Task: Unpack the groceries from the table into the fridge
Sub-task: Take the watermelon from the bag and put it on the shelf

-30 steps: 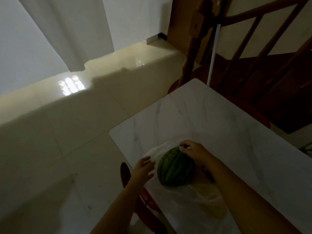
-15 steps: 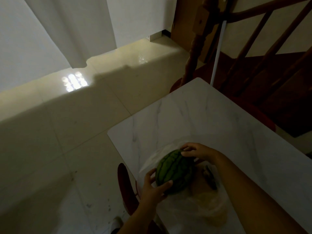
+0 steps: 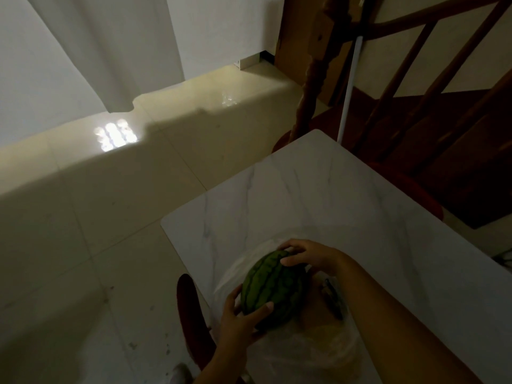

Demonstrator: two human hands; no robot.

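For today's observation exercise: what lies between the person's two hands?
In the head view, the striped green watermelon sits between left hand and right hand.

The watermelon (image 3: 273, 286) is dark green with darker wavy stripes running lengthwise. It sits over a translucent whitish plastic bag (image 3: 318, 353). The table (image 3: 318, 195) is white marble with thin grey veins. The floor (image 3: 97, 217) is pale cream tile. The curtain (image 3: 91, 45) is white, the stair railing (image 3: 313, 87) reddish-brown wood.
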